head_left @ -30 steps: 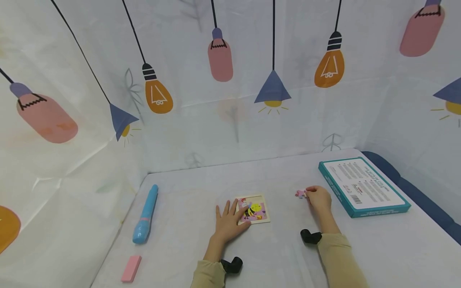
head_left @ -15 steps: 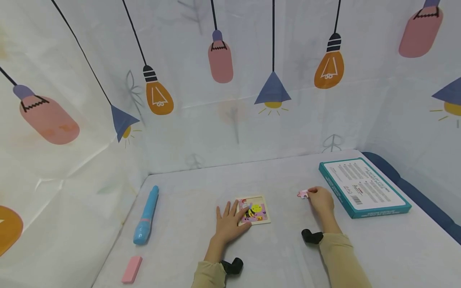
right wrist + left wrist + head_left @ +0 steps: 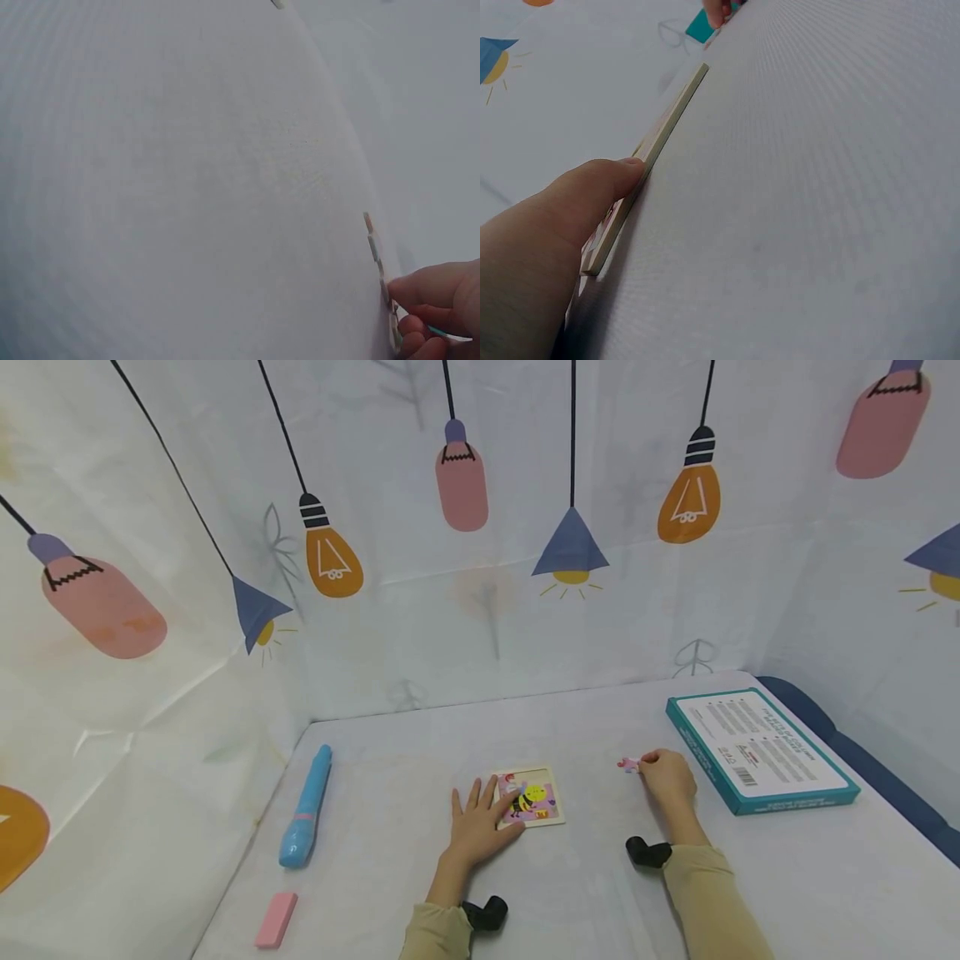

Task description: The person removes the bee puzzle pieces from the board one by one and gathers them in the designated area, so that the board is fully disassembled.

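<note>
A small square wooden jigsaw puzzle board [image 3: 542, 774] lies on the white table, showing a yellow and black bee on pink. My left hand [image 3: 477, 827] rests beside it with fingers spread, covering its left part. In the left wrist view the thumb [image 3: 611, 178] presses on the board's near edge. Farther right, my right hand [image 3: 669, 778] pinches a small pink puzzle piece [image 3: 627, 765] between thumb and fingertips. From the right wrist view, a thin, notched row of edges [image 3: 375, 246] shows at the tabletop by the fingertips.
A teal and white box [image 3: 761, 752] lies right of the right hand. On the left are a blue microphone-shaped object [image 3: 305, 810] and a pink block [image 3: 276, 920]. A white sheet printed with lamps [image 3: 480, 610] hangs behind the table. Both wrists wear black camera mounts.
The right hand has shifted slightly right, and the pinched puzzle piece's tilt has changed a little in its fingers. The left hand and puzzle board have stayed in place.
</note>
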`<state>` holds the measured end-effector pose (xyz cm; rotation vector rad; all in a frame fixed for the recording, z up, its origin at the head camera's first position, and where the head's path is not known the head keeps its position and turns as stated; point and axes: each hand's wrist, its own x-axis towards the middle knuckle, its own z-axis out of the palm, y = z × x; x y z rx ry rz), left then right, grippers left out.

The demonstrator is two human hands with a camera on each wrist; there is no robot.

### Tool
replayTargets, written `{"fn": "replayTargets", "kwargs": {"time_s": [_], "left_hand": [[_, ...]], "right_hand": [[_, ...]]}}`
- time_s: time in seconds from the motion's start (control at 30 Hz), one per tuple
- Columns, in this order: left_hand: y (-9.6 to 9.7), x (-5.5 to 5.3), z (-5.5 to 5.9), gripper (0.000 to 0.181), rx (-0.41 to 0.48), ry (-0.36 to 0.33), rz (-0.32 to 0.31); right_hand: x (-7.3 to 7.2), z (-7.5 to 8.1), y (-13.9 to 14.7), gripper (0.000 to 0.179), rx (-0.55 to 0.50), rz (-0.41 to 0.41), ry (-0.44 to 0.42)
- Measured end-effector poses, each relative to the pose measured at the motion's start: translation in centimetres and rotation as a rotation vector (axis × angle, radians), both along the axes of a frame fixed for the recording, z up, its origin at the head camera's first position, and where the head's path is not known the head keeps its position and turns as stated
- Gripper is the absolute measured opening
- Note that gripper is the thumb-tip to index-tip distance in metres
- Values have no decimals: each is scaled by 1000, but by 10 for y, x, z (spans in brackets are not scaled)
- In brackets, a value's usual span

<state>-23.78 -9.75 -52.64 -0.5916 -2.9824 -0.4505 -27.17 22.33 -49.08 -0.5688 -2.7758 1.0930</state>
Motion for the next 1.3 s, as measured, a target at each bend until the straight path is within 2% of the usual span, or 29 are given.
{"fn": "replayTargets", "kwargs": {"time_s": [0.13, 0.3, 0.57, 0.83, 1.0, 1.3], "left_hand": [[1, 2, 2, 59, -2, 9, -6], [1, 5, 4, 59, 13, 5, -11], [1, 1, 1, 59, -3, -8, 4], [1, 1, 1, 61, -4, -14, 6], [1, 1, 1, 61, -4, 0, 11], [1, 0, 1, 62, 16, 7, 16]], "right_hand": [[1, 1, -2, 25, -1, -3, 24], [-1, 5, -11, 30, -78, 22, 90], [-6, 6, -35, 32, -300, 129, 177], [-10, -1, -68, 33, -549, 202, 166], [-11, 0, -88, 32, -611, 249, 185], [-11, -2, -123, 30, -615, 315, 147]]}}
